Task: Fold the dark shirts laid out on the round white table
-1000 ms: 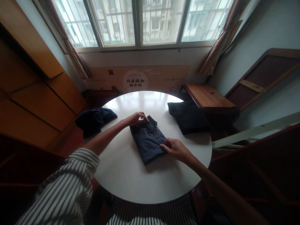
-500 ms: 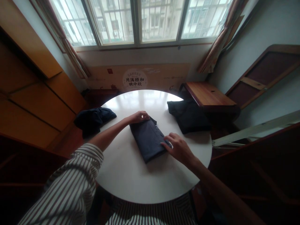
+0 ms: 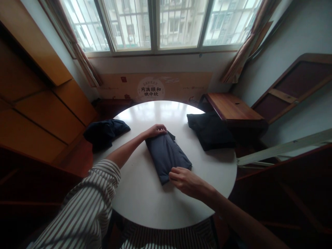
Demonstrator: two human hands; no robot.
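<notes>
A folded dark grey-blue garment point(image 3: 166, 152) lies slantwise on the white round table point(image 3: 145, 204). At its far end a darker pointed flap sticks out; I cannot tell whether it is a collar. My left hand point(image 3: 157, 130) grips the garment's far edge with curled fingers. On the near edge, my right hand point(image 3: 183, 178) is closed, thumb and fingers pinching the cloth. Soft creases run across the top layer between the two hands.
A crumpled dark navy cloth point(image 3: 106, 133) hangs over the table's left edge. At the right edge lies a folded black garment point(image 3: 211, 131). Beyond it stands a wooden desk point(image 3: 233, 107). A pale metal bar point(image 3: 275, 150) slants away at the right.
My right hand has moved from the garment's right side to its near edge, down and left in view. The top layer has creased. My left hand keeps its place at the far edge.
</notes>
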